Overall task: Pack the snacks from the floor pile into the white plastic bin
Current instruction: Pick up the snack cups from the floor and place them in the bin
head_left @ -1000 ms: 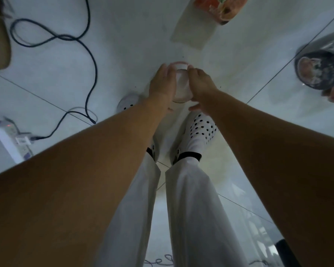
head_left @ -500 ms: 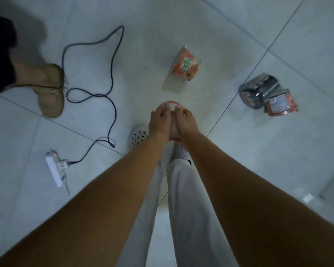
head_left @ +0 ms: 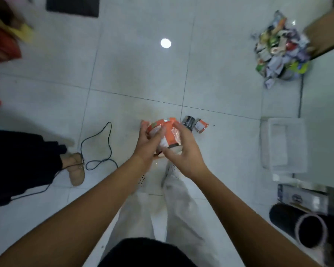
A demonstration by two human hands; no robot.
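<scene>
Far right sits the snack pile (head_left: 281, 49), the bin (head_left: 265, 143) nearer on the right — two packets (head_left: 201, 125) on the floor (head_left: 135, 78) mid-scene, cable (head_left: 98, 149) left.

No text, brand, number or sign can be read. On the orange cup (head_left: 171, 130), centre, the wrapper shows white and dark print patches, all blurred. Just right of it lie a dark pack (head_left: 189, 121) and a red pack (head_left: 201, 125); the red one bears a pale label panel, illegible. The snack pile (head_left: 278, 49), far right, has mixed printed wrappers too small to read. The box (head_left: 297, 198), near right, carries an oval mark, not legible.
</scene>
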